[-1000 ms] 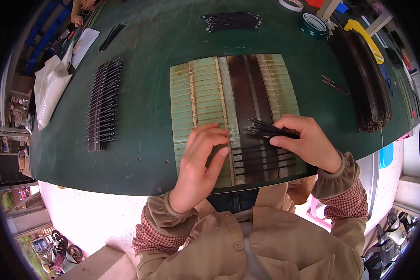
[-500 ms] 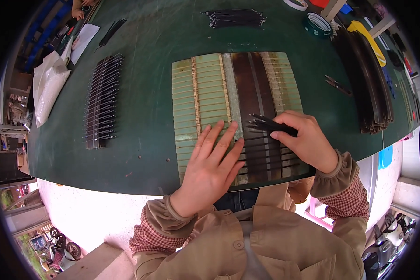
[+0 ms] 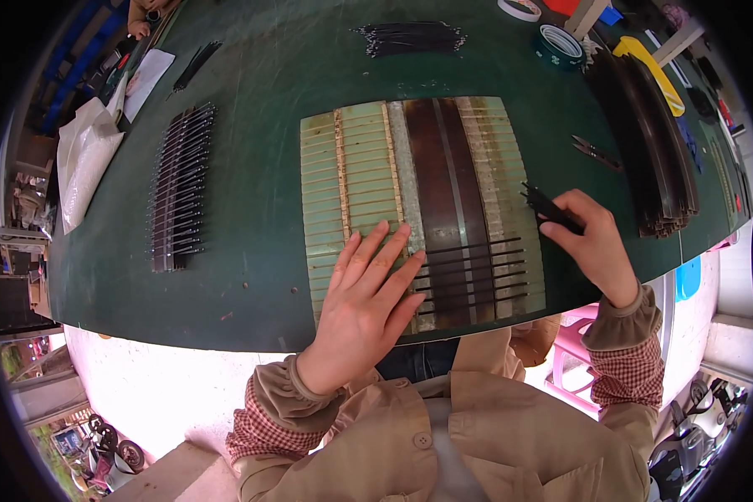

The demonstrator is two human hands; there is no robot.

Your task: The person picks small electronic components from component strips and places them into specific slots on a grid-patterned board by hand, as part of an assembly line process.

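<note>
A pale green grooved board (image 3: 322,176) lies on the table before me, with a dark brown strip (image 3: 437,171) running down it. Several short black wires (image 3: 468,269) lie crosswise over the strip's near part, in the grooves. My left hand (image 3: 360,309) rests flat on the board's near left part, fingers spread; its fingertips are by the wires' left ends. My right hand (image 3: 596,238), just off the board's right edge, pinches a bundle of black wires (image 3: 552,209) whose tips point up and left.
At the left lies a strip with rows of black wires (image 3: 178,188), near a white plastic bag (image 3: 88,167). A wire pile (image 3: 410,38) sits at the far side. On the right are snips (image 3: 596,152), tape rolls (image 3: 560,46) and stacked dark strips (image 3: 648,142).
My right hand has moved right with the wire bundle, off the strip to beyond the board's edge, uncovering the wires laid across it. My left hand has shifted slightly left.
</note>
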